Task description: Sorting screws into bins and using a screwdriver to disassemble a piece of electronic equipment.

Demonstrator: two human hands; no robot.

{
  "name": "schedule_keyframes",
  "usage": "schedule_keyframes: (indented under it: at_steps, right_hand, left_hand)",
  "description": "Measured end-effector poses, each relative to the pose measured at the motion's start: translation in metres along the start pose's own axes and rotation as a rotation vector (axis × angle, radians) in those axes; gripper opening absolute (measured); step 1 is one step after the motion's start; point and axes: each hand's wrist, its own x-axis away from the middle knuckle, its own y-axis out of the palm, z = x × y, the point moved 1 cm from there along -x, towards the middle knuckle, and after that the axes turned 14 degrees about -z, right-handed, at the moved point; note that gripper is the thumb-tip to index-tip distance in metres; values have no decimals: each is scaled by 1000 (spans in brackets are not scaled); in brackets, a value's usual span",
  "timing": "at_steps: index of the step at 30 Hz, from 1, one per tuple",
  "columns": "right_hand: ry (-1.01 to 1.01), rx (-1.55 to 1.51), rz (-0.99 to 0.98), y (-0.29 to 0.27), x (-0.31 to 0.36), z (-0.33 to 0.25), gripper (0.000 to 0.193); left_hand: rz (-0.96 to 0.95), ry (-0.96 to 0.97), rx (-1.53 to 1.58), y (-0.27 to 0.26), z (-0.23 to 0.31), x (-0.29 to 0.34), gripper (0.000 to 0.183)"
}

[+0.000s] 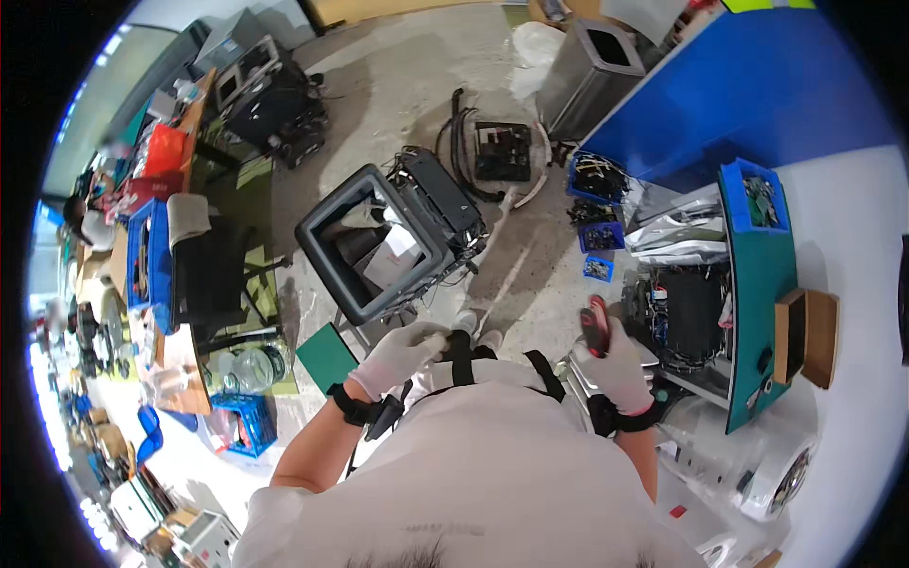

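Note:
My right hand (620, 369), in a white glove, is wrapped round a red-and-black hand tool (596, 327) that points away from me; its working end is too small to make out. At my waist, my white-gloved left hand (402, 358) has its fingers curled in beside dark straps. Whatever it may hold is hidden. Ahead of me on the floor stands a dark grey machine housing (327, 275) with a large rectangular opening. Through the opening show pale panels and inner parts. Neither hand touches the housing.
Black hoses (458, 142) and a black frame (502, 151) lie beyond the housing. At right, blue bins (602, 237) of small parts stand near a green-topped bench (762, 312). A black chair (213, 260) and a blue crate (243, 423) are at left.

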Motion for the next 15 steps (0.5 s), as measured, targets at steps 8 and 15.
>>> schedule_keyframes:
  at_steps: [8, 15]
  right_hand:
    - [-586, -100, -507, 47, -17, -102, 72]
    - [-537, 54, -684, 57, -26, -76, 44]
  left_hand:
    - [-291, 419, 405, 46, 8, -21, 46]
    - [124, 249, 1018, 30, -49, 16, 21]
